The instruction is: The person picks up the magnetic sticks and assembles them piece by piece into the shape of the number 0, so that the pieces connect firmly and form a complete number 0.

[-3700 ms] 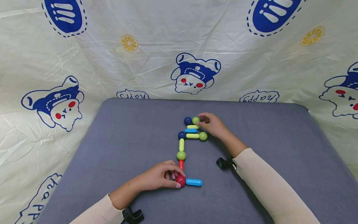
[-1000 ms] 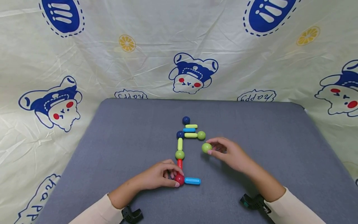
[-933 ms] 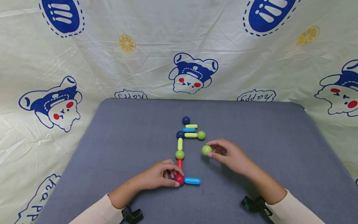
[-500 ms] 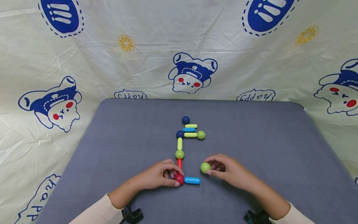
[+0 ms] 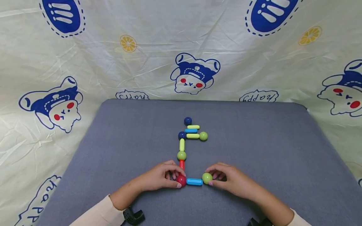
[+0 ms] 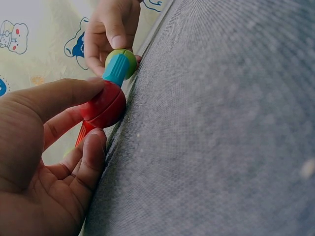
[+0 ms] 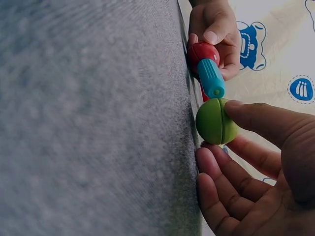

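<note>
Left fingers [image 5: 177, 169] pinch red ball [image 5: 181, 181], right fingers [image 5: 216, 167] green ball [image 5: 207, 178]; sheet [image 5: 161, 37] reads "happy".

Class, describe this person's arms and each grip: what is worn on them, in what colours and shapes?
Plain pale cream sleeves cover the arms, the left sleeve ending partway down the forearm, the right sleeve mostly out of frame. A blocky black device sits by the left cuff, another by the right. The left grip and right grip show no glove or ring.
</note>
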